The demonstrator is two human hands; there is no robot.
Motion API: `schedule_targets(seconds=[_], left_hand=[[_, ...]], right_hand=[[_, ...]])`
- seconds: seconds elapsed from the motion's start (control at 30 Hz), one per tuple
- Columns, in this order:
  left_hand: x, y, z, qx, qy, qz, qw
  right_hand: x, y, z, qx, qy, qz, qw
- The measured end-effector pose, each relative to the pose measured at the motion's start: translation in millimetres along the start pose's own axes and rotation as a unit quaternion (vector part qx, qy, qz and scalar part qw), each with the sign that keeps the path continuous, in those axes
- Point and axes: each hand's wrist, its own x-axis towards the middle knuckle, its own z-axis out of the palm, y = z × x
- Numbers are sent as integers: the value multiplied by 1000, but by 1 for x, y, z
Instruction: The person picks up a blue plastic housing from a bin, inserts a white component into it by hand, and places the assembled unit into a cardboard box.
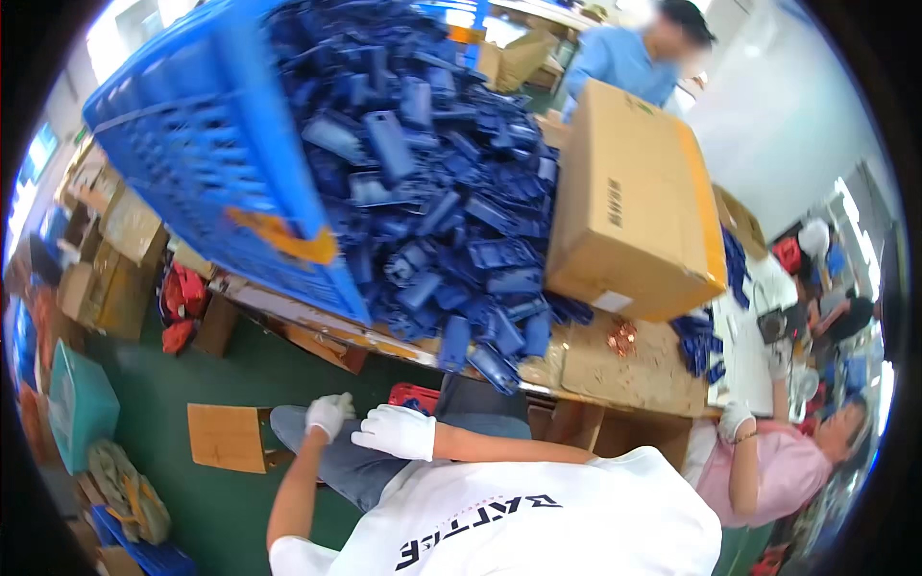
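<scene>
A heap of dark blue plastic parts (461,211) is covering much of the bench (634,376), some pieces jutting over its front edge. A blue crate (206,144) is standing tilted at the heap's left side, and a cardboard carton (629,206) is sitting to the heap's right. Below the bench's front edge, a red tray (413,391) is holding blue pieces, lying just beyond the right hand's fingers and apart from them. The white-gloved right hand (396,432) is hovering over or resting on the jeans, its fingers pointing toward the left hand (329,414), which is bending near the knee. Whether either hand's fingers are gripping anything, I cannot tell. Small copper-coloured pieces (622,338) are lying near the front edge, before the carton.
</scene>
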Motion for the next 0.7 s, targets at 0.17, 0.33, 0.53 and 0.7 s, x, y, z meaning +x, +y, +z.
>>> schedule_targets(seconds=[0.17,0.33,0.53,0.7], left_hand=[[-68,144,46,-399,-334,-135,843],[-85,177,64,-295,-402,-42,866],[-84,237,57,-258,-388,-25,884],[-86,248,86,-245,-221,-4,944]], right_hand=[[-40,-22,-11,-41,110,-61,991],[-72,-33,-12,34,194,-97,976],[-89,-33,-63,125,277,-75,950],[-139,-24,-111,93,324,28,941]])
